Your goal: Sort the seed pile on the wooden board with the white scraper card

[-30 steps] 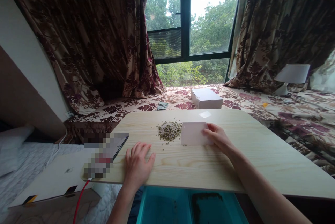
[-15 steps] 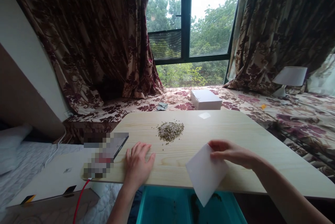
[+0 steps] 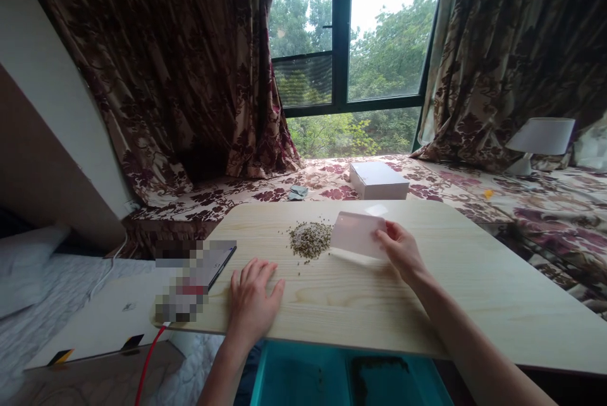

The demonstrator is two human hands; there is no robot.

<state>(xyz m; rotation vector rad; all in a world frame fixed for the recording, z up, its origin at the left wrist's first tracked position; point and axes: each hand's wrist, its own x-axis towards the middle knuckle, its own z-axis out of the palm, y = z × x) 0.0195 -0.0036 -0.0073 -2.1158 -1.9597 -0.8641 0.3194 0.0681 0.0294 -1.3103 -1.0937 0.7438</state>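
Observation:
My right hand [image 3: 401, 248] pinches the right end of a thin white rectangular sheet [image 3: 358, 235], held tilted above the wooden table [image 3: 465, 292]. The sheet's left edge is right beside a pile of small greenish and whitish grains [image 3: 309, 238]; I cannot tell whether it touches them. A few grains lie scattered round the pile. My left hand [image 3: 255, 298] rests flat on the table's front left part, fingers spread, holding nothing.
Below the front edge stands a teal container [image 3: 303, 368] with a divider and dark matter in its right part. A partly blurred-out device [image 3: 220, 264] with a red cable [image 3: 147, 362] lies at the table's left. Behind are a white box [image 3: 379, 179] and a lamp [image 3: 540, 137].
My right hand has swung the sheet forward and up from the table's front edge to the right side of the grain pile. My left hand has stayed put on the table.

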